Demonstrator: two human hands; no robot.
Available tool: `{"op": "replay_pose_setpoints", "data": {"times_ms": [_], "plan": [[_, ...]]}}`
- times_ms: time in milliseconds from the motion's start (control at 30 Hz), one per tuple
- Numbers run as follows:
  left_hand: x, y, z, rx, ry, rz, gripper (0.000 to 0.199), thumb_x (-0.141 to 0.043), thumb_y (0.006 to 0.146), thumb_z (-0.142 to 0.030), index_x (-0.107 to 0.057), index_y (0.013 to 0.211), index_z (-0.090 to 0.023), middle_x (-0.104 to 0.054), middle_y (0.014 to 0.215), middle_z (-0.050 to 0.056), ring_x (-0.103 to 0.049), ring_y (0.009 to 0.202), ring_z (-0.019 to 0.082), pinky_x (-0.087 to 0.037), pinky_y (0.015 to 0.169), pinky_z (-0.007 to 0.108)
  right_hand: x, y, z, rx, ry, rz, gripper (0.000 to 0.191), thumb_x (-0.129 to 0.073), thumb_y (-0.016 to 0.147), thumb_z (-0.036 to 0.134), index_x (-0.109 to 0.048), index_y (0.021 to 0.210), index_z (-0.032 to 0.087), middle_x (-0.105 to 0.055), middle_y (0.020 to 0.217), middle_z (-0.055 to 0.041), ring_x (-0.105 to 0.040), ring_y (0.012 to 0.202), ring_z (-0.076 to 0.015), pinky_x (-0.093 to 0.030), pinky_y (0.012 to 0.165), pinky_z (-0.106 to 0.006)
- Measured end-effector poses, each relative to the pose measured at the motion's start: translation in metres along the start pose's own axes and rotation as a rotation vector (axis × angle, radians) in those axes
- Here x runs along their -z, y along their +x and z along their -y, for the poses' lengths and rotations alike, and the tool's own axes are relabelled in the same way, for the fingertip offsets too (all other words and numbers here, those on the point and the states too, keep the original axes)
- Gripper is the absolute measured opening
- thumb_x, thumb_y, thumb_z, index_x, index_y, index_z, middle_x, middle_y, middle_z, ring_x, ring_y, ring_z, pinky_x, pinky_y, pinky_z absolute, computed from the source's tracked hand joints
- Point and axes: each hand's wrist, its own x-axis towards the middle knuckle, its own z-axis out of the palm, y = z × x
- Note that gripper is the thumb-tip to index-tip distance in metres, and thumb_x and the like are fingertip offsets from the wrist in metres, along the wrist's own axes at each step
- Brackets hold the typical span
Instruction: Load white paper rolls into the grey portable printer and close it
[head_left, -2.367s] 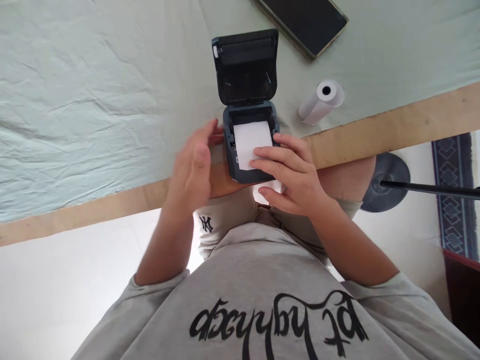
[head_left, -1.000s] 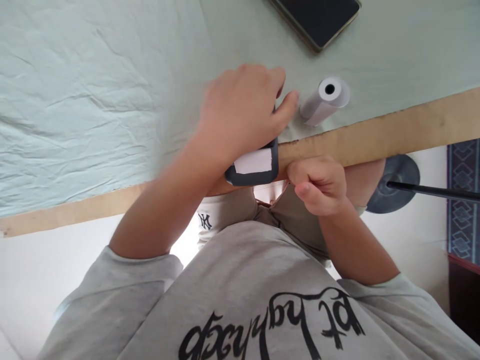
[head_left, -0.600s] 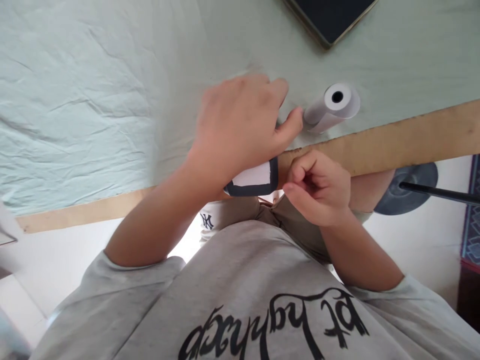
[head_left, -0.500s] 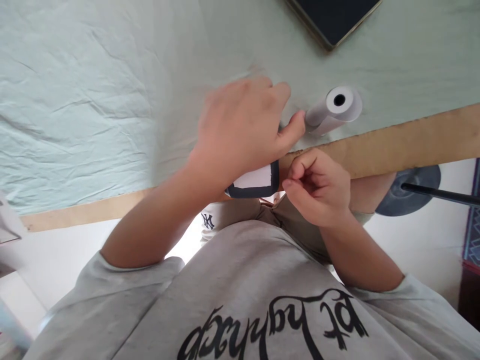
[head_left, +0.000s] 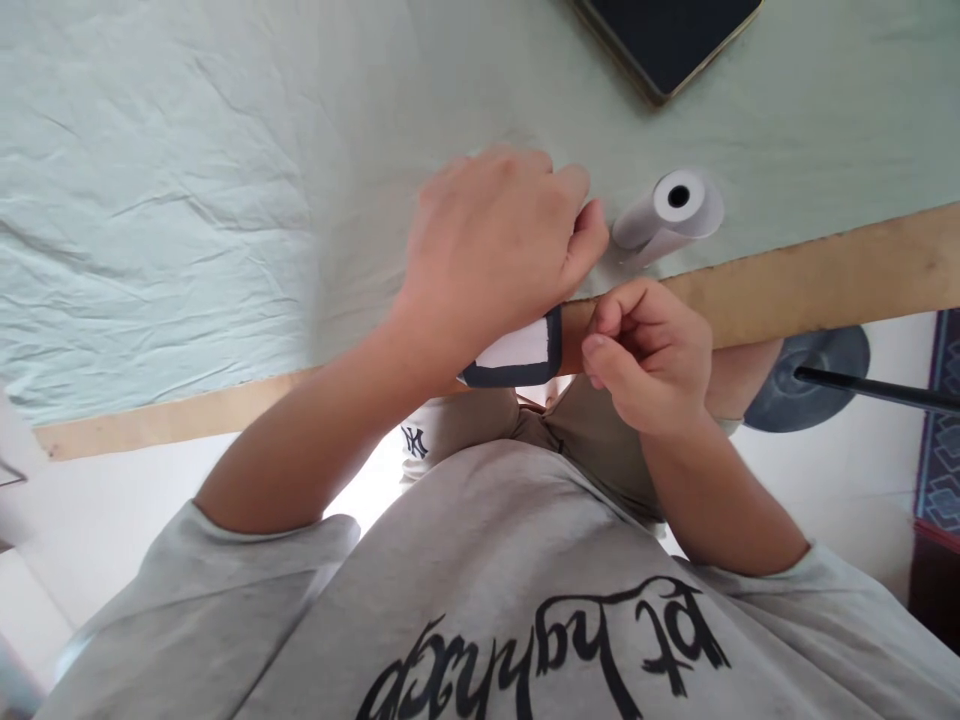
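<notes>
1. Covering most of the dark device (head_left: pixel 512 375), the left hand (head_left: pixel 499 240) reaches across it with its back to the camera; its knuckles are bent and its fingers lie close together, while the thumb is angled out near the bent index finger. The fingertips are hidden, so I cannot tell whether they grip or press anything.
2. The device sits at the near edge of the table, partly over the wooden strip (head_left: pixel 817 285). Its lower end shows below the left wrist, with a dark rim around the white paper (head_left: pixel 514 347).
3. The right hand (head_left: pixel 651 355) is just beside the device, on its right. Its fingers curl toward the palm and the thumb tip is near the index finger; whether anything is pinched there, I cannot tell.
4. A white paper roll (head_left: pixel 660 218), its dark core visible and its outer layer loose, is on the pale green cloth (head_left: pixel 172 210), to the right of the left hand and apart from it.
5. A dark flat object with a thin edge (head_left: pixel 667 40) lies farther back on the cloth, partly out of view.
</notes>
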Motion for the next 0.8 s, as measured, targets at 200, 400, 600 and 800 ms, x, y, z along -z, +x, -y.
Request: {"op": "replay_pose_setpoints", "data": {"times_ms": [200, 400, 600, 800], "plan": [[0.002, -0.002, 0.004, 0.025, -0.103, -0.054, 0.036, -0.043, 0.103, -0.045, -0.070, 0.093, -0.023, -0.072, 0.097, 0.012, -0.069, 0.097, 0.034, -0.044, 0.079, 0.047, 0.001, -0.001, -0.007, -0.013, 0.098, 0.007, 0.011, -0.062, 0.094, 0.022, -0.060, 0.083, 0.022, -0.048, 0.053, 0.0070, -0.041, 0.040, -0.0065, -0.030, 0.038, -0.023], [-0.001, -0.026, 0.010, 0.045, -0.429, -0.169, 0.035, -0.043, 0.107, -0.050, -0.066, 0.121, -0.028, -0.071, 0.115, 0.007, -0.063, 0.125, 0.030, -0.049, 0.099, 0.045, -0.001, 0.000, -0.005, -0.010, 0.071, -0.055, 0.016, -0.067, 0.093, 0.025, -0.061, 0.078, 0.022, -0.048, 0.050, 0.0080, -0.042, 0.038, -0.0046, -0.027, 0.036, -0.020], [-0.017, -0.070, 0.030, 0.088, -0.587, -0.236, 0.044, -0.046, 0.105, -0.059, -0.066, 0.127, -0.028, -0.072, 0.115, 0.007, -0.065, 0.125, 0.031, -0.054, 0.097, 0.047, 0.000, -0.002, -0.002, -0.025, 0.023, 0.042, 0.031, -0.068, 0.096, 0.048, -0.062, 0.081, 0.022, -0.056, 0.055, 0.0065, -0.052, 0.043, -0.0047, -0.039, 0.040, -0.018], [-0.034, -0.099, 0.058, 0.088, -0.681, -0.577, 0.033, -0.048, 0.105, -0.044, -0.074, 0.109, -0.024, -0.076, 0.105, 0.004, -0.070, 0.109, 0.027, -0.056, 0.094, 0.047, 0.000, -0.003, -0.002, -0.074, 0.008, 0.065, 0.036, -0.068, 0.096, 0.052, -0.061, 0.081, 0.020, -0.066, 0.062, 0.0038, -0.060, 0.049, -0.0057, -0.047, 0.044, -0.019]]}}
